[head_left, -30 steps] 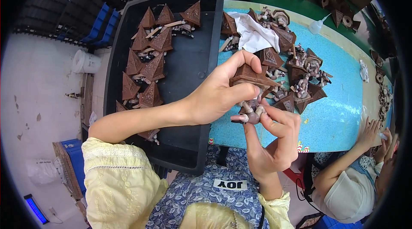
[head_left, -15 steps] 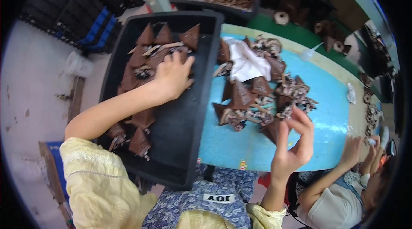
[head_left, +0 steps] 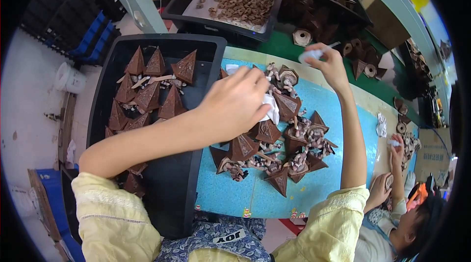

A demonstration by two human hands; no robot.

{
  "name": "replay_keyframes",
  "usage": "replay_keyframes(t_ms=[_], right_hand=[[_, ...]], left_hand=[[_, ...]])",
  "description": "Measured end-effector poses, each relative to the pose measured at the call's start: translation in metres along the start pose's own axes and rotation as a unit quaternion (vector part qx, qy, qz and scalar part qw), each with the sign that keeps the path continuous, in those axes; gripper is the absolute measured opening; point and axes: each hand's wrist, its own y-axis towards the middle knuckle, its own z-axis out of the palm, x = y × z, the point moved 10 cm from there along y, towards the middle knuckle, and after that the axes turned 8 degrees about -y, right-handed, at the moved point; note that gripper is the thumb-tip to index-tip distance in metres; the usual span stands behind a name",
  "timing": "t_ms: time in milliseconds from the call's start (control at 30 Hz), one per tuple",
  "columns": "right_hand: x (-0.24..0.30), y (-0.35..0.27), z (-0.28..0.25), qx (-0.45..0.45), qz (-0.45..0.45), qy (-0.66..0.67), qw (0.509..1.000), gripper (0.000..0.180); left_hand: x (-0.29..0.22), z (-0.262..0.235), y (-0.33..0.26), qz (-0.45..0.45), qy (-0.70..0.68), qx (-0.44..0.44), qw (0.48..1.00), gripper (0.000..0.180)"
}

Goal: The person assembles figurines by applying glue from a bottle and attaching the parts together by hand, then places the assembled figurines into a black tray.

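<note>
My right hand (head_left: 329, 68) is raised past the far edge of the blue work surface, closed around a small white squeeze bottle (head_left: 312, 55) with a thin nozzle. Over the left part of that surface hangs my left hand (head_left: 238, 100), smeared by motion. Beneath it a crumpled white cloth (head_left: 271, 108) shows on both sides; whether the fingers grip it is hidden. Dark brown, pointed, faceted roof-like pieces (head_left: 244, 147) lie about the cloth. Among them are small mottled pale-and-dark figures (head_left: 299, 161).
To the left stands a black tray (head_left: 169, 191) holding more pointed brown pieces (head_left: 147, 96). Beyond it, a tray (head_left: 171, 14) carries many small brown bits. A grey post (head_left: 142, 9) rises at the far left. At right, a co-worker's hands (head_left: 385, 188) work at the table edge.
My left hand has left the black tray and come right, above the cloth. The right hand has moved from the pointed pieces to the far side and taken up the squeeze bottle. The view has shifted.
</note>
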Motion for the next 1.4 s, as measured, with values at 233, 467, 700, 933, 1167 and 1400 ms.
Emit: replay_keyframes(t_ms=[233, 467, 700, 933, 1167, 1400], right_hand=[[0.062, 0.025, 0.109, 0.175, -0.118, -0.075, 0.975, 0.030], [0.064, 0.012, 0.107, 0.190, -0.119, -0.101, 0.969, 0.040], [0.081, -0.038, 0.061, 0.090, -0.102, -0.066, 0.989, 0.040], [0.105, -0.054, 0.077, 0.098, -0.200, -0.284, 0.933, 0.030], [0.183, -0.152, 0.001, -0.129, -0.255, -0.189, 0.940, 0.023], [0.135, -0.215, 0.056, -0.027, 0.145, 0.469, 0.871, 0.009]], left_hand=[[0.016, 0.077, 0.013, -0.035, 0.109, 0.076, 0.991, 0.073], [0.008, 0.068, -0.001, -0.041, 0.006, 0.096, 0.995, 0.041], [0.004, -0.002, -0.016, -0.069, -0.119, 0.023, 0.990, 0.018], [0.053, 0.012, 0.030, -0.139, 0.135, 0.200, 0.960, 0.027], [0.018, -0.031, -0.018, -0.118, -0.188, -0.101, 0.970, 0.042], [-0.022, 0.033, -0.036, -0.137, -0.756, 0.049, 0.639, 0.046]])
